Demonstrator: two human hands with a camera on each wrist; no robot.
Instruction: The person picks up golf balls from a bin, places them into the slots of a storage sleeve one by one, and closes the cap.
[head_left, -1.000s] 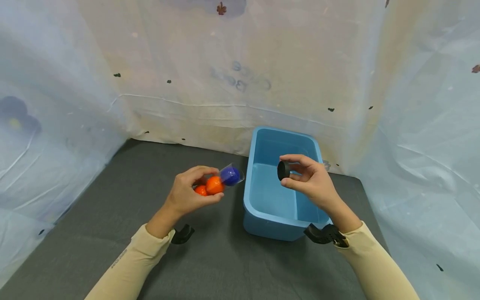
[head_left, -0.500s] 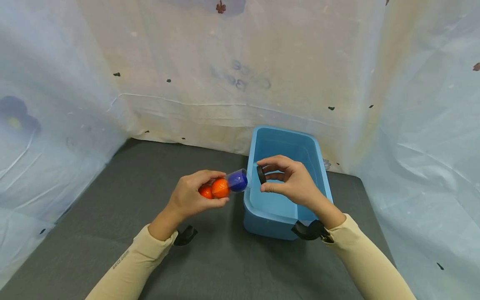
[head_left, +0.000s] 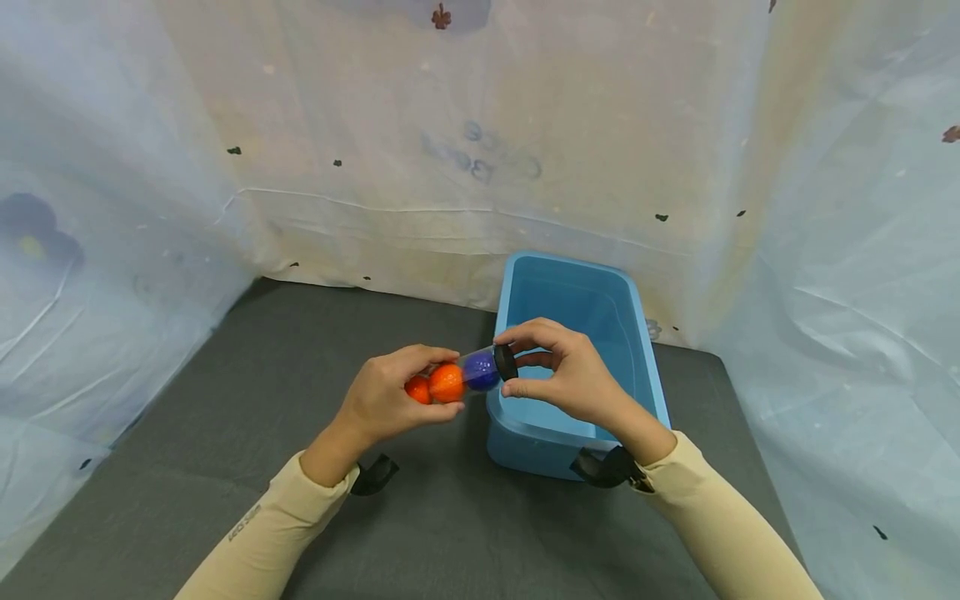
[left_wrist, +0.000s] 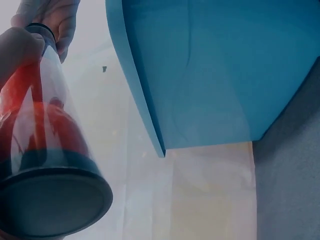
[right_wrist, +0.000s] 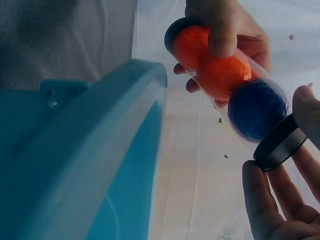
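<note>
Blue bin [head_left: 637, 333] sits on the dark grey mat [head_left: 300, 350] at right, unmoved across the last second; white sheeting [head_left: 375, 125] hangs behind, also unchanged. Both hands have closed toward each other over the bin's near-left corner. Left hand [head_left: 390, 398] has carried the clear tube [head_left: 457, 377] a little rightward and holds it roughly level, fingers and thumb curled around its barrel. Tube holds two orange balls [head_left: 447, 382] with one blue ball [head_left: 481, 371] nearest the open end. Right hand [head_left: 573, 379], a second ago well apart over the bin interior, has come left; its thumb and fingertips pinch the black cap [head_left: 506, 362], which now meets the tube mouth. In the right wrist view the cap [right_wrist: 279, 144] sits tilted against the rim, not squarely seated; whether it has started to engage cannot be told. A second dark cap [left_wrist: 50, 202] closes the tube's other end. Judgement: gap closed, capping at the alignment stage; cap likely needs squaring before pressing on.
</note>
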